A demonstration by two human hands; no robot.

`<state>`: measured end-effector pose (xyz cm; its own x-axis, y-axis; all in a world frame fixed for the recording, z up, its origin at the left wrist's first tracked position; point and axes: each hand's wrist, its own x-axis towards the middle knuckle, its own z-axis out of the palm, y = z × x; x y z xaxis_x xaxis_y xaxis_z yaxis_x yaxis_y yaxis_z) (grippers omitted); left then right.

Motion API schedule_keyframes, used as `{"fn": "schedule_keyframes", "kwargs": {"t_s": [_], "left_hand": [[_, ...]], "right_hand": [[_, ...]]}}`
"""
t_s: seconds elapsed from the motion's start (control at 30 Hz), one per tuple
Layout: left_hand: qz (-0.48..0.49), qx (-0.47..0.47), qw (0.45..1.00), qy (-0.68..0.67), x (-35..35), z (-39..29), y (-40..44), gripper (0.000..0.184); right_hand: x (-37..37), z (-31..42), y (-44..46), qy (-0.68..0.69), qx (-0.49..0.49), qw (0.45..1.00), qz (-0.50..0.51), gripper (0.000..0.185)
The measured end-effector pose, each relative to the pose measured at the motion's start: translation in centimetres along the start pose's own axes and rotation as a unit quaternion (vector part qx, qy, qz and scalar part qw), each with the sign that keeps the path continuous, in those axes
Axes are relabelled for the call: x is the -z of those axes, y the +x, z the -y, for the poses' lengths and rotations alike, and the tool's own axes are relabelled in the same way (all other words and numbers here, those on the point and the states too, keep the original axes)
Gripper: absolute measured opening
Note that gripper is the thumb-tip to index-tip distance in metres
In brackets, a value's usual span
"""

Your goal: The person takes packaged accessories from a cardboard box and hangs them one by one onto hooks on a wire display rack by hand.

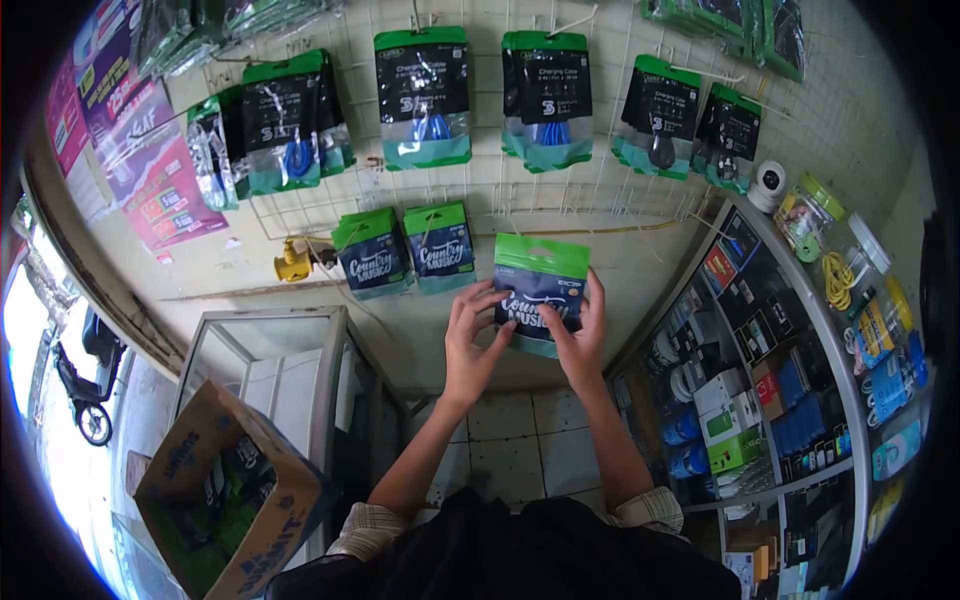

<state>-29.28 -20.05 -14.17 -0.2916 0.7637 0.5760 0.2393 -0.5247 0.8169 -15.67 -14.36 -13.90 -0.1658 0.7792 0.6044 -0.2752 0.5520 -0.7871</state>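
Both of my hands grip a green-and-navy "Country Music" packet in front of the wire rack. My left hand holds its left edge, thumb on the front near the bottom. From the right side my right hand clasps it, thumb pressed across the lettering. The packet is upright, its hang hole at the top. Left of it, matching packets hang on the rack: one bunch and another bunch beside it. My fingers behind the packet are hidden.
Charging cable pouches hang above on the wire grid. An open cardboard box of green packets stands lower left by a glass cabinet. A curved glass display case is at right, with jars and a white camera on top.
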Motion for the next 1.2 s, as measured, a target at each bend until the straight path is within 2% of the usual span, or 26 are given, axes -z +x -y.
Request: {"fn": "schedule_keyframes", "kwargs": {"t_s": [0.03, 0.13, 0.17, 0.23, 0.27, 0.37, 0.5, 0.57, 0.7, 0.77, 0.83, 0.9, 1.03, 1.1, 1.13, 1.2], "left_hand": [[0.004, -0.003, 1.0, -0.006, -0.1, 0.7, 0.4, 0.04], [-0.078, -0.06, 0.993, 0.069, -0.5, 3.3, 1.2, 0.049], [-0.079, -0.061, 0.993, 0.067, -0.6, 4.1, 1.4, 0.049], [-0.078, -0.026, 0.995, 0.061, -0.7, 5.4, 1.8, 0.052], [-0.077, -0.038, 0.991, 0.1, -0.7, 6.4, 2.1, 0.053], [-0.062, -0.024, 0.993, 0.099, -0.8, 7.5, 3.4, 0.055], [-0.037, -0.021, 0.993, 0.108, -1.3, 9.7, 5.3, 0.056], [-0.034, -0.032, 0.991, 0.123, -1.8, 11.5, 6.3, 0.057], [-0.025, -0.039, 0.985, 0.164, -2.7, 13.7, 7.8, 0.061], [-0.021, -0.039, 0.976, 0.211, -3.3, 15.2, 8.3, 0.07], [-0.013, -0.042, 0.971, 0.236, -3.6, 15.9, 8.7, 0.073], [-0.007, -0.041, 0.965, 0.259, -3.8, 16.2, 8.7, 0.076], [0.002, -0.038, 0.974, 0.221, -3.7, 15.2, 7.6, 0.074], [0.025, -0.036, 0.987, 0.156, -3.2, 13.6, 6.5, 0.069], [0.034, -0.022, 0.989, 0.145, -2.8, 12.4, 5.6, 0.065], [0.05, -0.022, 0.987, 0.151, -1.5, 10.4, 3.4, 0.064]], "right_hand": [[0.0, -1.0, 0.6, -0.006, 0.004, 1.0, -0.003, 0.068], [-0.6, -3.5, 2.3, 0.027, 0.025, 0.999, -0.006, 0.075], [-0.6, -4.4, 2.7, 0.026, 0.027, 0.999, -0.006, 0.075], [-0.5, -5.7, 3.4, -0.071, 0.041, 0.997, 0.005, 0.069], [-0.4, -6.2, 3.5, -0.069, 0.015, 0.998, 0.006, 0.06], [-0.3, -7.8, 4.5, -0.089, 0.003, 0.996, 0.011, 0.055], [0.2, -10.9, 6.4, -0.159, 0.036, 0.987, 0.012, 0.055], [0.4, -11.9, 7.5, -0.258, 0.061, 0.964, 0.024, 0.057], [0.1, -14.7, 9.4, -0.296, 0.054, 0.953, 0.022, 0.064], [-0.1, -16.3, 10.2, -0.293, 0.031, 0.955, 0.032, 0.068], [-0.5, -17.3, 10.6, -0.331, 0.069, 0.941, 0.025, 0.073], [-0.6, -17.7, 10.7, -0.313, 0.05, 0.948, 0.036, 0.077], [-0.4, -16.5, 9.6, -0.288, 0.021, 0.956, 0.053, 0.077], [-0.6, -15.1, 8.2, -0.33, 0.053, 0.942, 0.03, 0.068], [-0.5, -14.8, 7.1, -0.387, 0.083, 0.918, 0.02, 0.063], [-0.4, -15.4, 3.5, -0.372, 0.054, 0.927, 0.021, 0.059]]}}
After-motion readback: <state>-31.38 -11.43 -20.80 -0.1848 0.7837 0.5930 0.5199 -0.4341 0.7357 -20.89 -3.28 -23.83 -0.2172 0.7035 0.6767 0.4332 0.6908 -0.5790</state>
